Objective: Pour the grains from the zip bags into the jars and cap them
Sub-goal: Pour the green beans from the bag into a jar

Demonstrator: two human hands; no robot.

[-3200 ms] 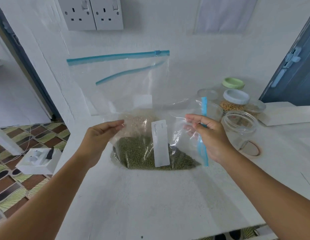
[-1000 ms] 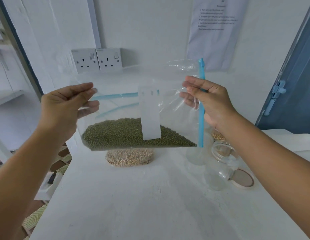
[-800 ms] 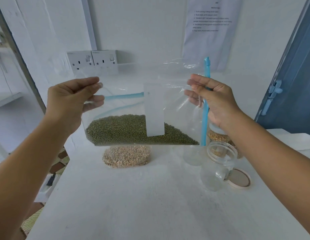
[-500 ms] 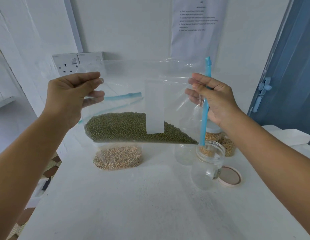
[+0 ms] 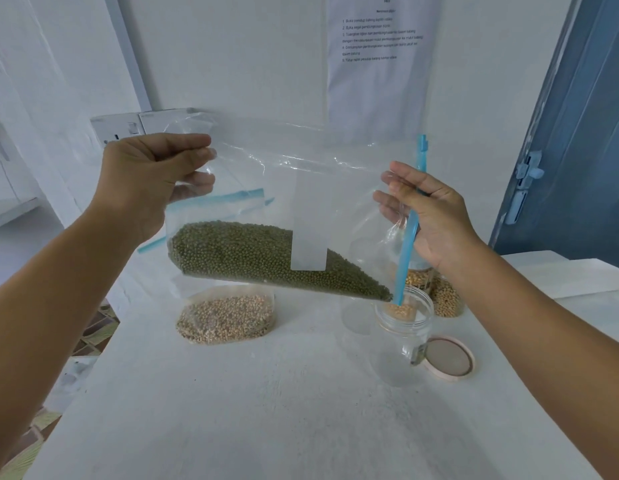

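Left hand (image 5: 145, 181) has a pinch grip on the raised corner of the zip bag (image 5: 301, 202), green grains (image 5: 252, 254) sliding toward the low corner over the open jar (image 5: 401, 337). Under it a 2nd bag of pale grains (image 5: 226, 318) lies on the white desk (image 5: 266, 410). Right hand (image 5: 436, 216) pinches the blue zipper edge. A lid (image 5: 448, 362) lies beside the jar, 2 filled jars (image 5: 446, 296) behind. Printed sheet (image 5: 380, 46) on the wall, blue door (image 5: 578, 133) at right.

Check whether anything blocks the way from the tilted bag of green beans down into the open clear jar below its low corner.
Nothing visible does. The clear zip bag of green beans, held by the left hand and right hand, hangs with its low corner just above the open clear jar; the round lid lies beside it.
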